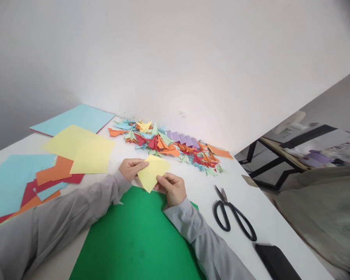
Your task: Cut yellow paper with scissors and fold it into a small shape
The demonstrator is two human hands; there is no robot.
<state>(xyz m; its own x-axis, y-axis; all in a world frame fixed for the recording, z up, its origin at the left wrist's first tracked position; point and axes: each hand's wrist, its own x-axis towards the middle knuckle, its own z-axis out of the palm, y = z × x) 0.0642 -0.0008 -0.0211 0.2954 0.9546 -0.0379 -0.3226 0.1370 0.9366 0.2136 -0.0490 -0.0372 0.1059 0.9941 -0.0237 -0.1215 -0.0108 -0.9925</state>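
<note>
We are at a white desk (pixel 268 210) set against a pale wall (pixel 175 58). Our 2 hands meet over it: the left hand (pixel 133 169) pinches the left edge of a small yellow paper piece (pixel 153 171), and the right hand (pixel 173 189) pinches its lower right edge, so both are closed on it. The piece is tilted, with a corner pointing down towards us, over the far edge of a big green sheet (pixel 140 233), which lies nearer to us than both hands.

Beyond our hands sits a long heap of small folded papers (pixel 163 146), with a purple pleated strip (pixel 183 139) among them. Left of the left hand lie larger yellow sheets (pixel 90 153), with orange cut pieces (pixel 62 169) and a light blue sheet (pixel 11 186) further left. Right of the right hand we have black-handled scissors (pixel 226 202), blades parted and pointing away, and nearer to us, a flat black object (pixel 275 262).
</note>
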